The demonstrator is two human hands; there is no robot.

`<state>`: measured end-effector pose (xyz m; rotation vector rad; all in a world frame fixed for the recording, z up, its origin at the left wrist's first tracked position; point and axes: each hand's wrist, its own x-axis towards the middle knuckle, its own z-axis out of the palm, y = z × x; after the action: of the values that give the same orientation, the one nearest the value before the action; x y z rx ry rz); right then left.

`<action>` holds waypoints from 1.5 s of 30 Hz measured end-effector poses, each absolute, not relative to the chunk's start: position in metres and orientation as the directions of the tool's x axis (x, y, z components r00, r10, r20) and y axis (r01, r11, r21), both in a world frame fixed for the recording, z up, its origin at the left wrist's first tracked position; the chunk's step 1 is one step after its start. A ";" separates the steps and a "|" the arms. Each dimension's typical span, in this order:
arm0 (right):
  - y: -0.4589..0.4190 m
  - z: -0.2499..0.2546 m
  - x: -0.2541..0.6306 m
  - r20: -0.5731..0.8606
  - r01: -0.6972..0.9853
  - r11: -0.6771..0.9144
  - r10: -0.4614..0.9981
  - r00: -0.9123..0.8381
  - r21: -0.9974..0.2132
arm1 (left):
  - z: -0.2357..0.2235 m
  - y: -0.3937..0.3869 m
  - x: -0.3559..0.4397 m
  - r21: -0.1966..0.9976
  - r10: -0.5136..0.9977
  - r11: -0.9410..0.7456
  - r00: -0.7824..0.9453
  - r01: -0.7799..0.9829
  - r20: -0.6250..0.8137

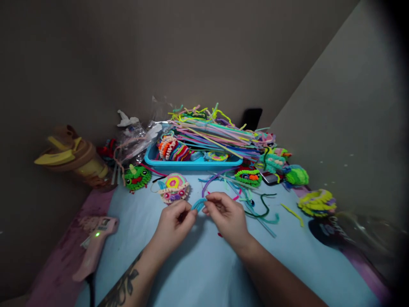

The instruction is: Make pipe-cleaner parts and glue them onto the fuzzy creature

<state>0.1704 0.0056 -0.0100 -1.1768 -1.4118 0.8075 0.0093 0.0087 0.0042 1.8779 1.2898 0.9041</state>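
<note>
A blue pipe cleaner (199, 204), bent into a small loop, is held between both hands above the table. My left hand (177, 221) pinches its left side with thumb and forefinger. On the other side, my right hand (226, 215) grips it with closed fingertips. Just behind the left hand lies a round pipe-cleaner piece (173, 187) in pink, white and yellow. A purple pipe cleaner (212, 181) curves up behind the right hand; whether it touches the fingers I cannot tell. Loose blue and green pipe cleaners (263, 209) are scattered to the right.
A blue tray (191, 165) at the back bears a heap of coloured pipe cleaners (220, 136). A pink glue gun (97, 243) with a green light lies left. A lidded cup (81, 157) stands behind it. Red-green (247, 176) and yellow (317, 203) pieces sit right, near a clear bottle (361, 230).
</note>
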 end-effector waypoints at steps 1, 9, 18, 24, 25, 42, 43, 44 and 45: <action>0.006 -0.011 0.170 0.303 0.205 0.283 0.950 0.075 -0.937 | 0.004 0.009 0.009 0.829 0.948 -0.284 0.269 0.481 0.169; 0.005 -0.009 0.172 0.348 0.269 0.326 0.937 0.039 -0.906 | 0.003 0.008 0.008 0.814 0.939 -0.318 0.279 0.487 0.200; 0.003 -0.007 0.173 0.352 0.355 0.326 0.936 0.010 -0.876 | 0.002 0.008 0.009 0.791 0.935 -0.338 0.279 0.510 0.220; 0.003 -0.010 0.173 0.341 0.404 0.319 0.940 -0.020 -0.857 | 0.000 0.006 0.010 0.782 0.951 -0.303 0.229 0.545 0.209; 0.003 -0.010 0.173 0.339 0.412 0.318 0.940 -0.024 -0.854 | -0.001 0.006 0.010 0.777 0.951 -0.303 0.225 0.552 0.211; -0.008 0.001 0.183 0.721 0.596 0.694 0.642 -0.259 -0.404 | -0.007 0.000 0.006 0.629 0.819 -0.570 0.306 0.529 0.486; -0.007 0.001 0.183 0.713 0.600 0.688 0.651 -0.262 -0.408 | -0.005 0.000 0.006 0.636 0.823 -0.566 0.311 0.525 0.475; -0.007 0.002 0.183 0.700 0.603 0.680 0.664 -0.264 -0.417 | -0.004 0.000 0.007 0.648 0.831 -0.554 0.312 0.522 0.459; -0.006 0.002 0.182 0.684 0.607 0.666 0.682 -0.258 -0.434 | -0.003 0.000 0.007 0.665 0.843 -0.537 0.310 0.519 0.438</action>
<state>0.1823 -0.0063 0.0023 -1.0041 -1.9559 0.1027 0.0072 -0.0003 -0.0025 2.1819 1.2127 1.0988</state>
